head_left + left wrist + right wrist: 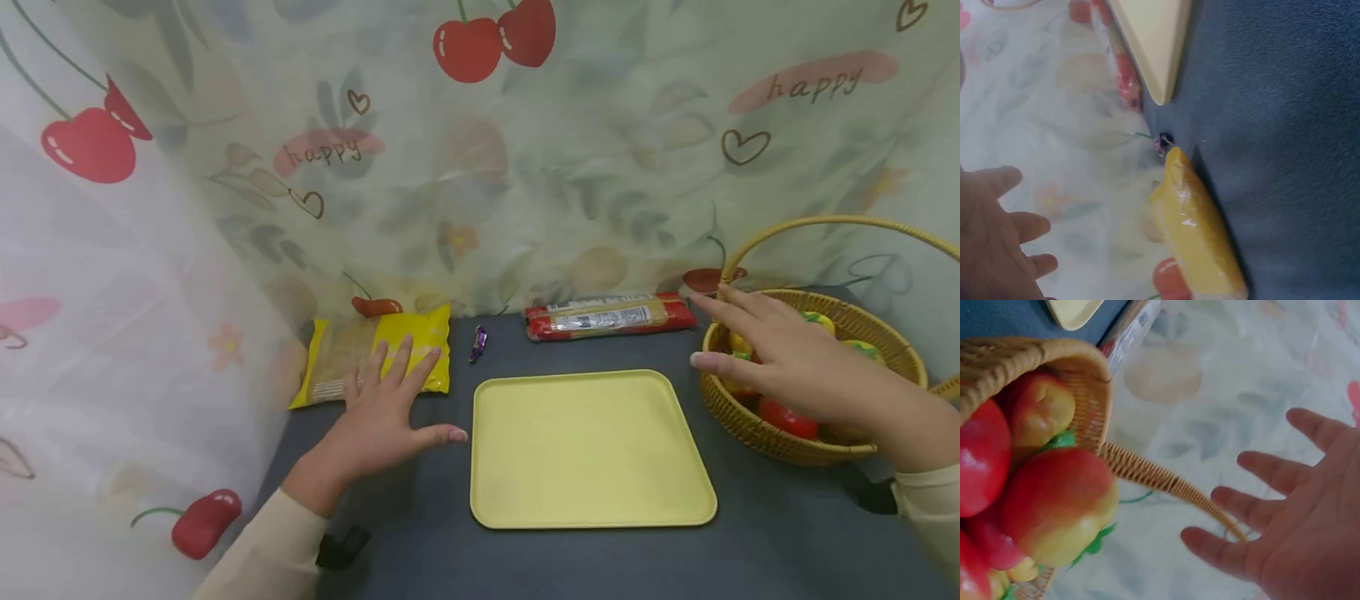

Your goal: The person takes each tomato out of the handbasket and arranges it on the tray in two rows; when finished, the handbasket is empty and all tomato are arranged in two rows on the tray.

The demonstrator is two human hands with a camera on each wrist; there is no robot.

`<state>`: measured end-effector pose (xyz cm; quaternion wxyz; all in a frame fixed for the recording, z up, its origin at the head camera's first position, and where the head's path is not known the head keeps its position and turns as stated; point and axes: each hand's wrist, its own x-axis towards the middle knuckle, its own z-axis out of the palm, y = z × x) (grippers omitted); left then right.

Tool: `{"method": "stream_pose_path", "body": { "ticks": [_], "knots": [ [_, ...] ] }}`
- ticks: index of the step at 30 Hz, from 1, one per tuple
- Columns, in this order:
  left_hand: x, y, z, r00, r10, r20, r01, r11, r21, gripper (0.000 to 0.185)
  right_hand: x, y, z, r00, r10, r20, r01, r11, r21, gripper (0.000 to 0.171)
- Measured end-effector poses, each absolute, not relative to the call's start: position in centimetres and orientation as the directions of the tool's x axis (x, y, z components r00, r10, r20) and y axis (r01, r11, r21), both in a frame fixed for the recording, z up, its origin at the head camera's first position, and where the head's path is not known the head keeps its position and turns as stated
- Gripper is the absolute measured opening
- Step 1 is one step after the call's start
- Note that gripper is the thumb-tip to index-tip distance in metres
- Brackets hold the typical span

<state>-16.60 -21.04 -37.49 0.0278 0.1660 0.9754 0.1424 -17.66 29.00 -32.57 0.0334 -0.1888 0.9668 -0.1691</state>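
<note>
- While the left hand (382, 412) lies with fingers spread and straight, its fingertips rest on the lower edge of the yellow snack packet (375, 354); nothing is gripped.
- That packet lies flat on the dark grey tabletop (787, 542), at the back left against the cherry-print curtain (525, 150). It looks light, soft and crinkly, with a glossy film that would likely slip under a flat palm; I judge a pinch across one sealed end, or a thumb-and-fingers hold over its short side, to be the safest grasp.
- Over at the wicker basket (885, 337), the right hand (787, 367) hovers wide open above the rim, holding nothing; whether it brushes the fruit is unclear.
- Inside the basket sit red and yellow-green apples (1054, 500), smooth and rounded, probably firm, best cupped from above; they may be imitation fruit, which cannot be told.
- Arching over the basket, its handle (1166, 481) passes just beside the fingers and could hinder a lift.
- Between both hands lies a pale yellow tray (588, 450).
- Behind it lie a small purple wrapped sweet (477, 342) and a long red biscuit pack (607, 315), both apart from the hands.
</note>
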Motion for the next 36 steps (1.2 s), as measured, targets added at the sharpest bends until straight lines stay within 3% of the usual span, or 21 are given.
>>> {"method": "stream_pose_path", "body": {
  "ticks": [8, 16, 21, 27, 32, 36],
  "knots": [
    [-17.4, -21.7, -39.5, -0.919, 0.388, 0.069, 0.378, 0.820, 0.429, 0.109, -17.7, 32.9, -33.8, -0.905, -0.404, 0.134, -0.397, 0.686, -0.610, 0.061],
    [-17.4, -21.6, -42.1, -0.899, 0.415, 0.139, 0.394, 0.631, 0.668, 0.098, -17.9, 35.2, -35.7, -0.928, -0.334, 0.164, -0.360, 0.695, -0.622, 0.059],
    [-17.2, -21.2, -44.5, -0.901, 0.409, 0.141, 0.351, 0.499, 0.792, 0.089, -17.7, 36.1, -37.0, -0.945, -0.281, 0.167, -0.322, 0.712, -0.624, 0.059],
    [-17.6, -20.2, -47.0, -0.912, 0.383, 0.148, 0.253, 0.241, 0.937, 0.082, -17.6, 37.1, -38.6, -0.958, -0.220, 0.185, -0.287, 0.709, -0.644, 0.060],
    [-17.8, -18.8, -48.4, -0.910, 0.399, 0.114, 0.141, 0.041, 0.989, 0.085, -17.4, 38.0, -40.2, -0.967, -0.169, 0.191, -0.254, 0.702, -0.665, 0.070],
    [-17.8, -17.9, -49.3, -0.908, 0.405, 0.106, 0.105, -0.025, 0.994, 0.081, -17.3, 38.5, -41.5, -0.970, -0.140, 0.201, -0.241, 0.682, -0.691, 0.077]
  ]
}}
